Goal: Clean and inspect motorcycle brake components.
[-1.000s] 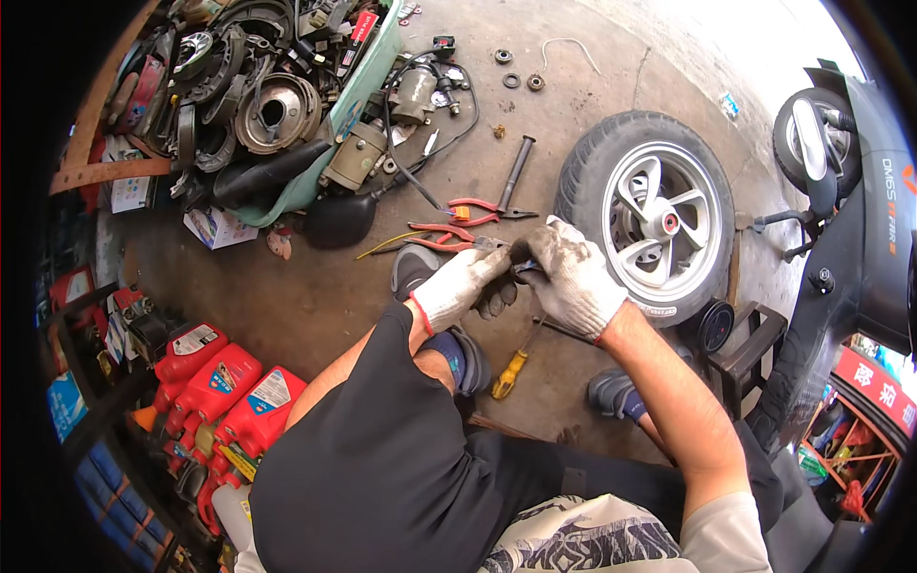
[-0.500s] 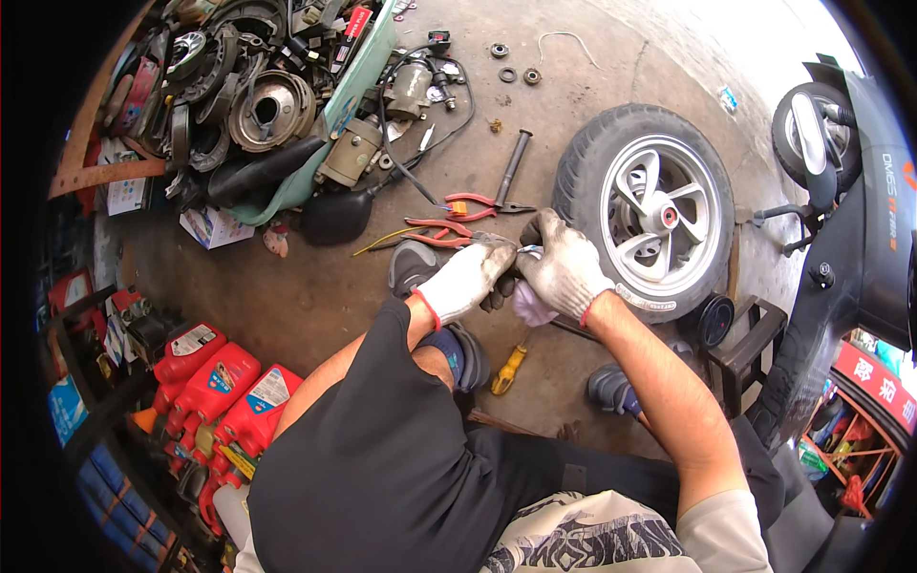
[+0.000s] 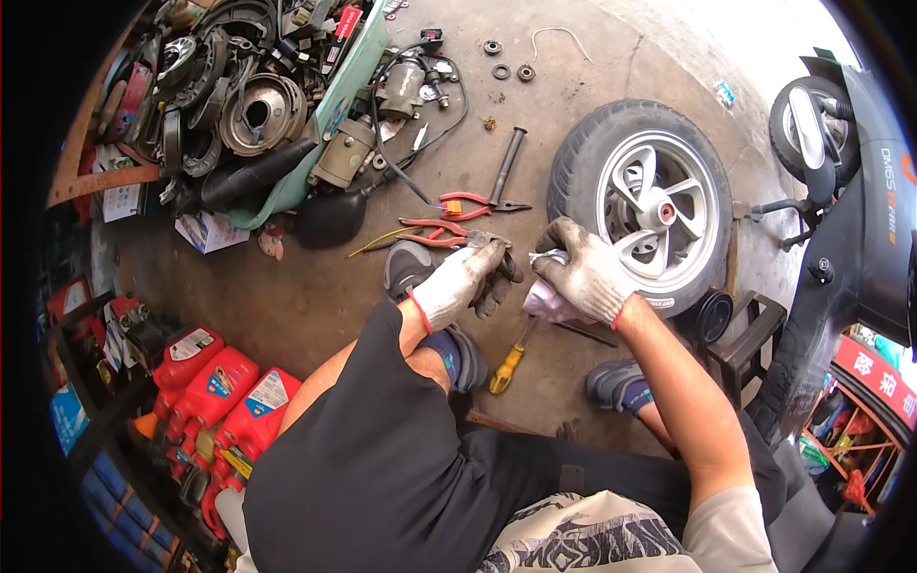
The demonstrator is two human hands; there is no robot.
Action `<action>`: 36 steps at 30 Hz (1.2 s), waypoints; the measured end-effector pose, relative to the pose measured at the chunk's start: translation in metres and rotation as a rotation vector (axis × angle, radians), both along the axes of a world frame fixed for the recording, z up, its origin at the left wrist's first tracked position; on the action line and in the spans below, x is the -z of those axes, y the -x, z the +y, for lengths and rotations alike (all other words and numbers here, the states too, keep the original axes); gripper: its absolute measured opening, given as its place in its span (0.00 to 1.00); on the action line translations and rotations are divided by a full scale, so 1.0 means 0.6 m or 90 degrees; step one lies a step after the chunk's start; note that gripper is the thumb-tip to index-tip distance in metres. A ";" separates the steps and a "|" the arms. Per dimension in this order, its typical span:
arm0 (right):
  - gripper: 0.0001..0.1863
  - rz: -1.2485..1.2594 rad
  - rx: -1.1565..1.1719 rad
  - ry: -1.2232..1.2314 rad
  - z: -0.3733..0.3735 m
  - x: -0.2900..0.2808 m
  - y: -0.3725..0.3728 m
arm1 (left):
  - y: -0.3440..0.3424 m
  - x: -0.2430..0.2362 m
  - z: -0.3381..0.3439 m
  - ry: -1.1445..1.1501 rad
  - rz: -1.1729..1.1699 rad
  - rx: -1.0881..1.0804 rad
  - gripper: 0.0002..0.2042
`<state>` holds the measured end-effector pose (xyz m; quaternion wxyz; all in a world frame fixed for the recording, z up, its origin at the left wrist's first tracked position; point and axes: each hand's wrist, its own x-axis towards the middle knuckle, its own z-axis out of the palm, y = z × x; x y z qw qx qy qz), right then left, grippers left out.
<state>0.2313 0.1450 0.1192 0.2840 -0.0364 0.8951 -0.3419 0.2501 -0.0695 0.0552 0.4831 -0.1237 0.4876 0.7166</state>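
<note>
Both my hands wear white knitted gloves with blackened fingers. My left hand [image 3: 466, 277] is closed, thumb and forefinger pinched together. Whatever it holds, if anything, is too small and dark to tell. My right hand [image 3: 585, 271] grips a crumpled pale pink rag [image 3: 552, 303], which hangs below its fingers. A gap separates the two hands. Just beyond the left one lie red-handled pliers [image 3: 437, 232], with a second red-handled pair [image 3: 468, 206] farther off. A yellow-handled screwdriver [image 3: 507, 371] rests on the ground below the hands. Close to my right hand lies a wheel [image 3: 666, 212] with a tyre.
A green bin [image 3: 330, 124] heaped with used metal parts stands far left. Cylindrical motors [image 3: 344, 153], a bolt-like rod [image 3: 509, 167] and small rings [image 3: 501, 72] lie on the concrete. Red jugs [image 3: 220, 384] are left of my knee; a dark scooter [image 3: 874, 191] stands right.
My hands have drawn apart: the right has moved right with the rag, the left slightly left. More of the rag and the left hand's dark fingers now show.
</note>
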 end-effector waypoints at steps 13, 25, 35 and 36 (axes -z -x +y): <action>0.17 0.038 -0.077 -0.091 -0.037 0.015 0.011 | 0.008 -0.013 0.007 0.088 0.101 0.101 0.22; 0.19 -0.066 0.118 0.026 0.028 0.037 -0.028 | 0.012 -0.017 0.003 0.014 0.183 0.054 0.24; 0.13 0.168 -0.157 -0.068 -0.005 0.002 -0.009 | 0.012 -0.029 0.005 -0.021 0.130 0.079 0.27; 0.14 0.235 -0.189 -0.073 -0.006 0.008 -0.011 | 0.014 -0.029 0.007 -0.023 0.130 0.080 0.27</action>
